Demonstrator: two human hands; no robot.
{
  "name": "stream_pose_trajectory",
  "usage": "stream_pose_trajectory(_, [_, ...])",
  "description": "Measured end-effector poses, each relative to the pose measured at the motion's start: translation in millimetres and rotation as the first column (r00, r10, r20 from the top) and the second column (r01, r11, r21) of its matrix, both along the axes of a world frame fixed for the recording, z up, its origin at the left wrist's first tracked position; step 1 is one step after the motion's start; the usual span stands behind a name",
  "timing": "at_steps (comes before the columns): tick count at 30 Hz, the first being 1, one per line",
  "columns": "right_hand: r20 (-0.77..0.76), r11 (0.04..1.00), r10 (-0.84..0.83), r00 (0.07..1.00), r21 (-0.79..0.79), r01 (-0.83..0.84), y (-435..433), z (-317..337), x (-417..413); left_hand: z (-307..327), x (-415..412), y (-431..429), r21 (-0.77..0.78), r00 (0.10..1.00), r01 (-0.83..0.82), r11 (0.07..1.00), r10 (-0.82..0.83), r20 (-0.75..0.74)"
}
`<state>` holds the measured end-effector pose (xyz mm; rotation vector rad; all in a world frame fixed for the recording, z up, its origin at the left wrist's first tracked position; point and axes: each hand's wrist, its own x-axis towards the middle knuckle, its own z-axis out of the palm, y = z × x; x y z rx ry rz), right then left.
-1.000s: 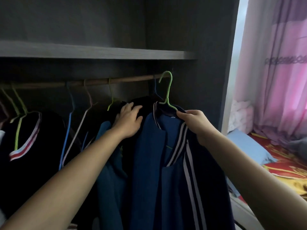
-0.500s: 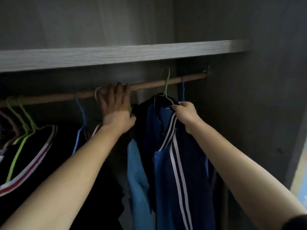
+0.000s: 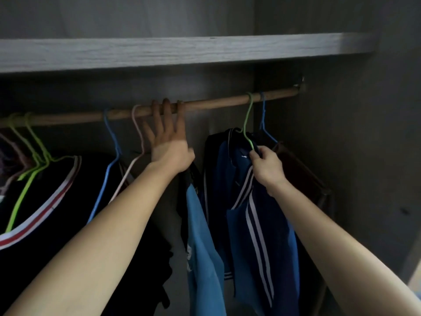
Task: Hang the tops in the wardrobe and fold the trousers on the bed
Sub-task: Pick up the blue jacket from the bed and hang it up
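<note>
Both arms are outstretched. The rail (image 3: 216, 103) is hooked by the fingertips of the left hand (image 3: 169, 144); below it, a green hanger (image 3: 247, 124) is pinched by the right hand (image 3: 266, 166).

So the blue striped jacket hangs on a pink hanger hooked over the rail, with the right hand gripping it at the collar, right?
Not pink: the head view shows the blue striped jacket on a green hanger. It is hooked over the rail, with the right hand gripping it at the collar.
</note>
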<state>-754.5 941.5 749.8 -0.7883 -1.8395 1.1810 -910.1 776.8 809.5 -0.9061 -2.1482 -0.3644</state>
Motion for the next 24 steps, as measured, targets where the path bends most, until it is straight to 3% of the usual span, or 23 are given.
stream_pose_trajectory(4, [0.04, 1.0, 0.019, 0.999, 0.021, -0.02, -17, -2, 9, 5, 11, -5, 0.001, 0.995, 0.031, 1.0, -0.031, 0.092])
stream_pose_trajectory(8, [0.189, 0.976, -0.098, 0.977, 0.209, 0.058, -36, -11, 36, -1, 24, -16, 0.085, 0.976, 0.088, 0.993, -0.103, 0.192])
stream_pose_trajectory(11, [0.219, 0.951, -0.136, 0.966, 0.301, 0.065, -53, -25, 60, -27, 48, -31, 0.18, 0.939, 0.15, 0.972, -0.197, 0.282])
stream_pose_trajectory(13, [0.244, 0.944, -0.146, 0.959, 0.325, 0.061, -67, -40, 77, -50, 66, -41, 0.239, 0.883, 0.224, 0.945, -0.301, 0.361])
stream_pose_trajectory(17, [0.282, 0.958, -0.123, 0.951, 0.284, 0.04, -109, -87, 112, -85, 102, -65, 0.369, 0.663, 0.267, 0.89, -0.448, 0.6])
stream_pose_trajectory(24, [0.421, 0.949, -0.22, 0.88, 0.303, 0.093, -182, -177, 208, -167, 184, -112, 0.386, 0.614, 0.405, 0.829, -0.559, 0.557])
